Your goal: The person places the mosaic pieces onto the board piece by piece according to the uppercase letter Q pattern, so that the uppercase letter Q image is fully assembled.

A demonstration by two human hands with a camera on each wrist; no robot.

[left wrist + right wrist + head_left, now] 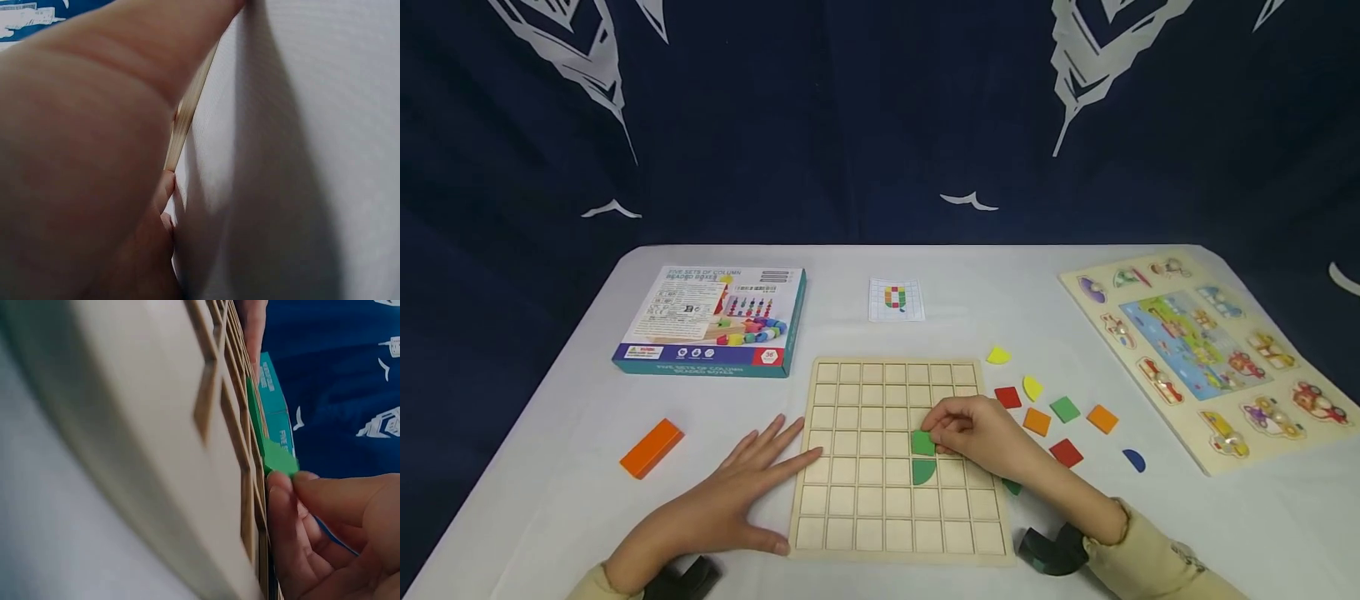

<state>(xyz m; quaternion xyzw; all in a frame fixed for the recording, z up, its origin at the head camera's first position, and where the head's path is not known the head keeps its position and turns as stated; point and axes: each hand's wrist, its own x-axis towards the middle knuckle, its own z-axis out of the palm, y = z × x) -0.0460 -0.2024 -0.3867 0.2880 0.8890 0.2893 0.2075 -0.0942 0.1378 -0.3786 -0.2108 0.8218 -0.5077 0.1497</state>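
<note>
Fingers spread wide, holding nothing, a left hand (741, 492) is touching a wooden grid board (871, 501) at left; on it, just beyond a green quarter-circle tile (922, 472), the right hand (976, 429) is pinching a green square tile (922, 443).

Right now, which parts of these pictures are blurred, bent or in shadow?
Head view: fairly even light, loose tiles reasonably clear; left wrist view: left hand soft and close, dark shadow down the cloth; right wrist view: board's near edge blurred and seemingly bent, green tile clearer.
</note>
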